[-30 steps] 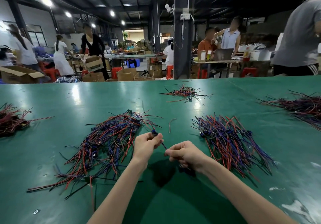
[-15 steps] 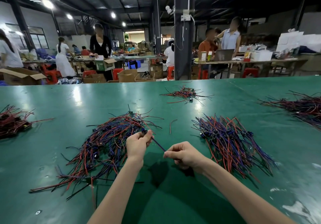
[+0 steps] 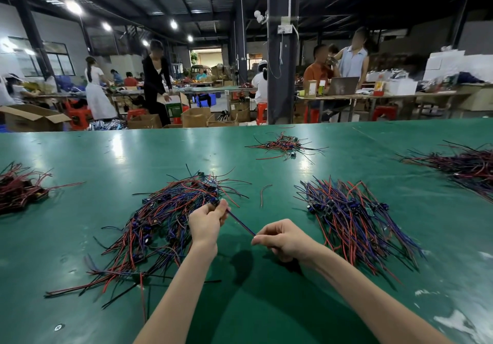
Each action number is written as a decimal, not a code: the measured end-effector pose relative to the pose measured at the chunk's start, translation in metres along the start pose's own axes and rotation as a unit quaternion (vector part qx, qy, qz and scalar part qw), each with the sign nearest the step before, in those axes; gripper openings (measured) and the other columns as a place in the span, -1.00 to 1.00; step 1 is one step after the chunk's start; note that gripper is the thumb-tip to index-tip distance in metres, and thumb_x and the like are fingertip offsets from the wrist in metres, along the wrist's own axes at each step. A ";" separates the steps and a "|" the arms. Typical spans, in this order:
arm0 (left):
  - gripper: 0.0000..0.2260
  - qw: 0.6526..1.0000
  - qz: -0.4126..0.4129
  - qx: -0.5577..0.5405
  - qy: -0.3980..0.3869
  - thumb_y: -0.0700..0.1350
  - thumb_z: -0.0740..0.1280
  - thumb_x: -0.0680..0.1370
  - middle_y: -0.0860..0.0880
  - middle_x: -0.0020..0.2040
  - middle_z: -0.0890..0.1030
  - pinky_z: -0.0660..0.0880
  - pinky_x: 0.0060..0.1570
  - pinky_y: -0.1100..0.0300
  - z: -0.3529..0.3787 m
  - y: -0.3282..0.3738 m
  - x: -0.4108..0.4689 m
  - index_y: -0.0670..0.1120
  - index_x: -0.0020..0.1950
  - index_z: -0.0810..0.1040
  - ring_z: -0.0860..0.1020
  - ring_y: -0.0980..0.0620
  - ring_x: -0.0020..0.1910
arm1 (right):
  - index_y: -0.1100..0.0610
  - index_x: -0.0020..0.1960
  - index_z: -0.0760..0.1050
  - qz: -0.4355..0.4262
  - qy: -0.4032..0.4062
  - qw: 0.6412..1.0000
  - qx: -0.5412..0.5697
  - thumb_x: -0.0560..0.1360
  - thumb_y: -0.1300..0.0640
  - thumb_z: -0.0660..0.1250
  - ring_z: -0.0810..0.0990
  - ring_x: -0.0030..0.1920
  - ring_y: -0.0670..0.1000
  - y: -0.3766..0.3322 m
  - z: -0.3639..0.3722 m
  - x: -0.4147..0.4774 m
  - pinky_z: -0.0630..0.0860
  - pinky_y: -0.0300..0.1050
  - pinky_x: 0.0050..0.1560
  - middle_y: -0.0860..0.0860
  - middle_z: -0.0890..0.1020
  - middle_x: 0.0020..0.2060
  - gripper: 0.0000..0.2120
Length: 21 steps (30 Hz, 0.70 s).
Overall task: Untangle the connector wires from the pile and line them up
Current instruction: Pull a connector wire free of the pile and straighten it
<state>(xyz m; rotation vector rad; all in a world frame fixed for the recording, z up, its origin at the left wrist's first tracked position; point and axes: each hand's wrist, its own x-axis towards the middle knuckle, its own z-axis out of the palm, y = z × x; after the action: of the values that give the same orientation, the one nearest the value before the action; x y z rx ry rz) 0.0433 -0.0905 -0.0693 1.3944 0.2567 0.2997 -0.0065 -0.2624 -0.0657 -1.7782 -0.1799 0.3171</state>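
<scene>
A tangled pile of red, blue and black connector wires spreads over the green table left of centre. My left hand pinches the connector end of one connector wire at the pile's right edge. My right hand pinches the other end of that wire, which runs taut between both hands. To the right lies a second bunch of wires, more evenly laid, with their connectors near its upper part.
Further wire heaps lie at the far left, far centre and far right. A single loose wire lies between the two near piles. People, cardboard boxes and a pillar stand beyond the table's far edge.
My left hand has moved left toward the tangled pile, stretching the wire out between both hands. My right hand has stayed about where it was.
</scene>
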 end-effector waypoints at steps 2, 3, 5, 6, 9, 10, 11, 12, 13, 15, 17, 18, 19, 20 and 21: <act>-0.81 1.000 0.000 -0.004 0.003 -0.18 0.42 0.50 0.00 -0.41 0.55 0.43 -0.32 0.27 -0.001 0.001 0.000 -0.17 -0.31 0.57 0.47 0.09 -0.39 | 0.20 -0.18 0.56 -0.006 -0.003 1.000 -0.004 0.50 0.21 0.38 0.23 -0.66 -0.14 0.000 0.000 -0.001 0.12 -0.37 -0.62 0.02 0.36 -0.57 -0.91; -0.81 1.000 0.000 -0.004 0.006 -0.17 0.42 0.50 -0.01 -0.41 0.55 0.43 -0.33 0.28 -0.001 0.001 0.000 -0.17 -0.30 0.57 0.47 0.10 -0.40 | 0.21 -0.13 0.57 -0.009 -0.008 1.000 -0.006 0.51 0.22 0.36 0.26 -0.64 -0.15 0.000 0.000 -0.001 0.14 -0.36 -0.62 0.03 0.39 -0.54 -0.93; -0.81 1.000 0.000 -0.008 0.013 -0.17 0.42 0.50 -0.02 -0.40 0.55 0.43 -0.34 0.28 -0.001 0.002 0.001 -0.17 -0.30 0.57 0.46 0.10 -0.40 | 0.24 -0.05 0.57 -0.015 -0.021 1.000 -0.008 0.53 0.24 0.33 0.32 -0.60 -0.17 0.001 -0.001 -0.001 0.16 -0.34 -0.61 0.02 0.43 -0.50 -0.93; -0.81 1.000 -0.001 -0.009 0.014 -0.17 0.42 0.50 -0.02 -0.40 0.55 0.43 -0.34 0.28 -0.001 0.002 0.001 -0.18 -0.30 0.57 0.46 0.10 -0.40 | 0.25 -0.03 0.57 -0.017 -0.027 0.999 -0.010 0.54 0.25 0.32 0.33 -0.59 -0.18 0.001 -0.001 -0.001 0.17 -0.34 -0.60 0.01 0.43 -0.50 -0.91; -0.81 1.000 -0.001 -0.007 0.015 -0.17 0.42 0.50 -0.02 -0.39 0.55 0.43 -0.33 0.28 -0.001 0.002 0.001 -0.18 -0.30 0.57 0.47 0.09 -0.39 | 0.23 -0.05 0.58 -0.020 -0.036 0.999 -0.007 0.54 0.25 0.31 0.27 -0.61 -0.16 0.002 -0.002 -0.001 0.14 -0.36 -0.60 -0.01 0.36 -0.54 -0.91; -0.81 1.000 -0.001 -0.006 0.016 -0.17 0.42 0.50 -0.02 -0.39 0.56 0.43 -0.32 0.28 -0.001 0.002 0.001 -0.17 -0.30 0.57 0.47 0.09 -0.39 | 0.22 -0.07 0.58 -0.020 -0.038 0.999 0.000 0.54 0.25 0.31 0.24 -0.62 -0.16 0.002 -0.002 -0.001 0.13 -0.36 -0.60 0.00 0.32 -0.53 -0.91; -0.81 1.000 0.000 -0.006 0.017 -0.17 0.42 0.50 -0.02 -0.39 0.56 0.44 -0.31 0.28 -0.001 0.001 0.001 -0.17 -0.30 0.57 0.47 0.09 -0.39 | 0.21 -0.08 0.58 -0.020 -0.040 0.999 0.004 0.55 0.25 0.30 0.21 -0.63 -0.16 0.002 -0.003 -0.001 0.11 -0.36 -0.60 0.01 0.29 -0.52 -0.91; -0.81 1.000 0.000 -0.008 0.017 -0.17 0.42 0.50 -0.02 -0.39 0.56 0.44 -0.31 0.27 -0.001 0.001 0.001 -0.17 -0.30 0.57 0.48 0.09 -0.39 | 0.20 -0.09 0.58 -0.020 -0.042 0.999 0.005 0.55 0.24 0.30 0.20 -0.62 -0.15 0.002 -0.003 -0.001 0.11 -0.36 -0.60 0.02 0.28 -0.51 -0.91; -0.82 1.000 0.000 -0.011 0.018 -0.17 0.42 0.50 -0.02 -0.39 0.56 0.44 -0.31 0.28 -0.001 0.001 0.001 -0.17 -0.30 0.57 0.48 0.10 -0.39 | 0.18 -0.09 0.58 -0.021 -0.045 0.999 0.004 0.55 0.23 0.30 0.21 -0.62 -0.15 0.002 -0.003 -0.001 0.11 -0.37 -0.59 0.01 0.29 -0.51 -0.91; -0.83 1.000 0.000 -0.014 0.018 -0.17 0.42 0.50 -0.02 -0.38 0.57 0.44 -0.31 0.28 -0.001 0.001 0.002 -0.18 -0.28 0.57 0.48 0.11 -0.39 | 0.16 -0.09 0.58 -0.025 -0.053 0.998 0.005 0.55 0.23 0.30 0.24 -0.60 -0.15 0.001 -0.002 -0.002 0.13 -0.36 -0.59 -0.03 0.34 -0.54 -0.91; -0.82 1.000 0.001 -0.016 0.018 -0.17 0.41 0.50 -0.02 -0.37 0.57 0.45 -0.32 0.30 -0.001 0.000 0.002 -0.18 -0.28 0.57 0.49 0.12 -0.39 | 0.17 -0.06 0.56 -0.034 -0.065 0.997 0.010 0.56 0.24 0.28 0.28 -0.60 -0.17 0.000 -0.001 -0.003 0.17 -0.35 -0.61 -0.07 0.39 -0.56 -0.92; -0.82 1.000 0.003 -0.017 0.018 -0.17 0.41 0.51 -0.02 -0.37 0.57 0.45 -0.35 0.32 0.000 -0.001 0.003 -0.19 -0.28 0.57 0.49 0.12 -0.40 | 0.18 -0.05 0.54 -0.039 -0.074 0.996 0.016 0.56 0.25 0.27 0.30 -0.59 -0.18 0.000 -0.001 -0.004 0.20 -0.35 -0.62 -0.08 0.41 -0.56 -0.92; -0.81 1.000 0.004 -0.018 0.016 -0.18 0.41 0.51 -0.03 -0.38 0.56 0.45 -0.38 0.34 0.000 -0.001 0.003 -0.19 -0.29 0.56 0.49 0.14 -0.42 | 0.19 -0.03 0.53 -0.044 -0.083 0.995 0.022 0.57 0.26 0.26 0.32 -0.59 -0.18 -0.002 -0.001 -0.005 0.22 -0.34 -0.62 -0.08 0.42 -0.55 -0.93; -0.81 1.000 0.004 -0.020 0.016 -0.18 0.41 0.51 -0.03 -0.38 0.56 0.45 -0.40 0.37 0.000 -0.001 0.003 -0.20 -0.29 0.55 0.48 0.14 -0.43 | 0.20 -0.01 0.52 -0.047 -0.093 0.994 0.030 0.57 0.27 0.25 0.32 -0.59 -0.18 -0.003 -0.001 -0.006 0.23 -0.34 -0.62 -0.07 0.44 -0.54 -0.93; -0.81 1.000 0.003 -0.024 0.016 -0.18 0.41 0.51 -0.04 -0.37 0.56 0.45 -0.40 0.37 0.000 -0.002 0.003 -0.21 -0.28 0.55 0.48 0.15 -0.43 | 0.20 0.01 0.51 -0.049 -0.103 0.993 0.036 0.57 0.29 0.25 0.32 -0.60 -0.18 -0.004 -0.002 -0.007 0.25 -0.34 -0.62 -0.05 0.45 -0.52 -0.92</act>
<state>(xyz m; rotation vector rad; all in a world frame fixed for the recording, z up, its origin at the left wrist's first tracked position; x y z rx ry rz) 0.0465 -0.0899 -0.0708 1.3444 0.2703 0.3314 -0.0127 -0.2655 -0.0606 -1.6570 -0.3970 0.4314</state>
